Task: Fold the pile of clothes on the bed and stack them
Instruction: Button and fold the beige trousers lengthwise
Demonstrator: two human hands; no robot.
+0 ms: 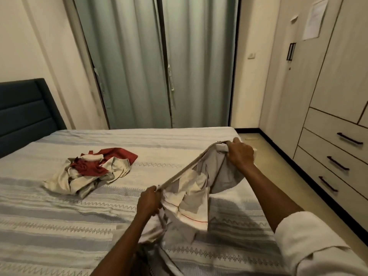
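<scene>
Head: hands (148,200) stretching garment (191,188) taut

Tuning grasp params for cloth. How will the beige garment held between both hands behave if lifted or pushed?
Probably floppy: the beige garment sags in folds below the edge stretched between the left hand and right hand. Likely light, since a pinch at each end holds it up. Pushed across the bed, it would probably bunch up like the pile.

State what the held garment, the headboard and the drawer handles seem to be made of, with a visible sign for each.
Garment: thin woven cloth, probably cotton; it creases and hangs limp.
Headboard: padded fabric or faux leather, matte dark blue, with stitched horizontal panels.
Drawer handles: likely metal, dark and slim.
</scene>
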